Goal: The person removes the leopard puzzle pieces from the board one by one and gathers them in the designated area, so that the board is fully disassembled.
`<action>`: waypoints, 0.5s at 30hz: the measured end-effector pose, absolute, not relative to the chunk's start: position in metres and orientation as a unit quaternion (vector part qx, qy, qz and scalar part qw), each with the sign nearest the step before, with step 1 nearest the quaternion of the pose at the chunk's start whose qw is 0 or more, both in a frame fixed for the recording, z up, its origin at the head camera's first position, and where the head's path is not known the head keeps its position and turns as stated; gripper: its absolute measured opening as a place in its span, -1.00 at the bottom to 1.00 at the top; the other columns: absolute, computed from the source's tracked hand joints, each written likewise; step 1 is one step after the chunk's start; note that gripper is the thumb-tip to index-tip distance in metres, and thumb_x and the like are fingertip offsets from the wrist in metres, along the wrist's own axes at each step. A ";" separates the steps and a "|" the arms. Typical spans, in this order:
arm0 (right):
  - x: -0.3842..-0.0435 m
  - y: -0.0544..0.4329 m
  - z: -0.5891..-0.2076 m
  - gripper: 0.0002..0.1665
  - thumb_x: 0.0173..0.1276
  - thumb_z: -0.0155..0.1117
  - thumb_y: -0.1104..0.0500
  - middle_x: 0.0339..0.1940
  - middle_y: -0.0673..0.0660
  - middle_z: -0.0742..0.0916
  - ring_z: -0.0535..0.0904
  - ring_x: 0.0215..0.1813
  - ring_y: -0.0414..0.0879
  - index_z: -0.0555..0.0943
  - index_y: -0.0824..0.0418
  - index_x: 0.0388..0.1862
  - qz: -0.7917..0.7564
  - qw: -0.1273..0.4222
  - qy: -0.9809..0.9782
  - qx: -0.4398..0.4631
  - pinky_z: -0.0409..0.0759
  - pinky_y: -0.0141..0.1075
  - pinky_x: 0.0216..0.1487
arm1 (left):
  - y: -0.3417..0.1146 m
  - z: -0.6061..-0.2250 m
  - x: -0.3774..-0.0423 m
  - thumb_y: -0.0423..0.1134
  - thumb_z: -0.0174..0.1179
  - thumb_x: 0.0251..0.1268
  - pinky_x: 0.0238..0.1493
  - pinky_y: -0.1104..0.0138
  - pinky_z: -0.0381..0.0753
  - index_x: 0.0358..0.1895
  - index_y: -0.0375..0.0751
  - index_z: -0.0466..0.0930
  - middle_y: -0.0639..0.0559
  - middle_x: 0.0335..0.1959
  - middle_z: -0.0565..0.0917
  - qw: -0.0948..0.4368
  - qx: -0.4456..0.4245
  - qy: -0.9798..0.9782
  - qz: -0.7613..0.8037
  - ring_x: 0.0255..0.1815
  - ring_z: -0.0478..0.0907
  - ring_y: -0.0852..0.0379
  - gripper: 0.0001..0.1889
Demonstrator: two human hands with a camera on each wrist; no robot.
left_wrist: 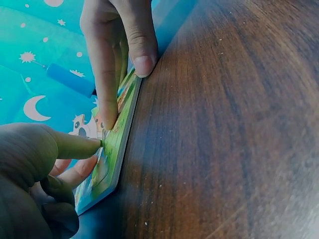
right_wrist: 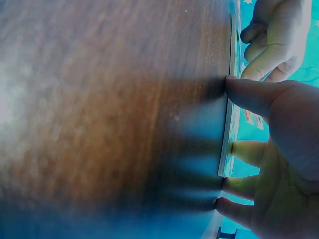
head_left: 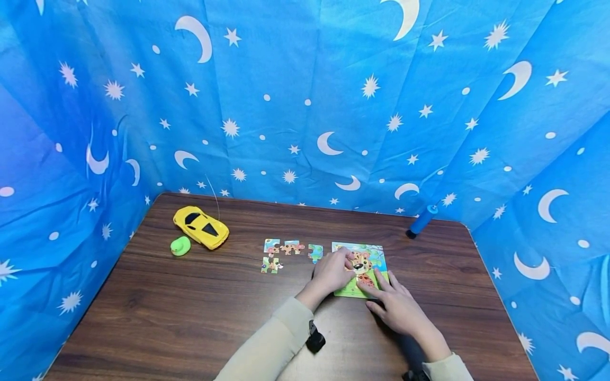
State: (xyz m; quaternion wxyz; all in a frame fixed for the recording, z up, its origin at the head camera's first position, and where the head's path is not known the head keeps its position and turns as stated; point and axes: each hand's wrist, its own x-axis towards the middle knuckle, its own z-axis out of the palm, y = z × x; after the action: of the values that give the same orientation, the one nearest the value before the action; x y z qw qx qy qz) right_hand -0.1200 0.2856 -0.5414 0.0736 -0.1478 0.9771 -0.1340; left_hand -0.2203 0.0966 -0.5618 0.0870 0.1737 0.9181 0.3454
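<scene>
A jigsaw board (head_left: 347, 291) with a spotted cartoon animal on green and blue lies flat on the table. At its left side, my left hand (head_left: 333, 271) pinches a puzzle piece (left_wrist: 84, 127) between thumb and fingers, tilted up over the picture. The piece bears part of the animal's pale face; its lower edge is hidden by the fingers. My right hand (head_left: 394, 302) is spread at the board's lower right corner. Its thumb (right_wrist: 251, 94) rests at the front edge, one fingertip touches the picture near the held piece, and other fingers reach past the right edge.
Several loose puzzle pieces (head_left: 271, 264) lie left of the board, with one piece (head_left: 315, 252) close to the left hand. Farther left are a yellow toy car (head_left: 202, 227) and a green toy duck (head_left: 180, 246). A blue cylinder (head_left: 422, 221) lies back right, before the blue curtain (head_left: 286, 116).
</scene>
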 end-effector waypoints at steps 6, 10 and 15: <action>-0.119 0.286 -0.541 -0.43 0.52 0.32 -0.03 0.60 0.39 0.31 0.14 0.52 0.60 0.55 -0.15 0.48 -0.138 0.068 0.976 -0.151 0.28 0.44 0.30 | 0.094 -0.562 -0.221 -0.13 0.45 0.29 -0.30 0.36 0.52 0.07 0.10 0.63 0.50 -0.39 0.67 0.090 0.178 0.911 0.360 -0.35 0.57 0.43 -0.68; -0.119 0.286 -0.541 -0.43 0.52 0.32 -0.03 0.60 0.39 0.31 0.14 0.52 0.59 0.54 -0.16 0.48 -0.139 0.068 0.976 -0.150 0.27 0.44 0.30 | 0.093 -0.563 -0.221 -0.14 0.42 0.30 -0.30 0.35 0.52 0.07 0.11 0.63 0.53 -0.41 0.66 0.093 0.182 0.906 0.372 -0.39 0.55 0.46 -0.69; -0.119 0.286 -0.542 -0.43 0.52 0.32 -0.04 0.60 0.38 0.32 0.14 0.52 0.58 0.54 -0.15 0.48 -0.140 0.067 0.976 -0.152 0.27 0.44 0.30 | 0.092 -0.562 -0.221 -0.14 0.40 0.31 -0.30 0.35 0.52 0.07 0.12 0.64 0.53 -0.43 0.66 0.091 0.184 0.899 0.387 -0.41 0.55 0.46 -0.71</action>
State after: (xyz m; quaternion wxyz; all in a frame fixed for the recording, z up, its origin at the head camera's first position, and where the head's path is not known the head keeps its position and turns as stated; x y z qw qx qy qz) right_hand -0.1188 0.2861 -0.5420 0.0665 -0.1521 0.9762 -0.1397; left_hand -0.2214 0.0918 -0.5624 0.0913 0.1837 0.8989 0.3871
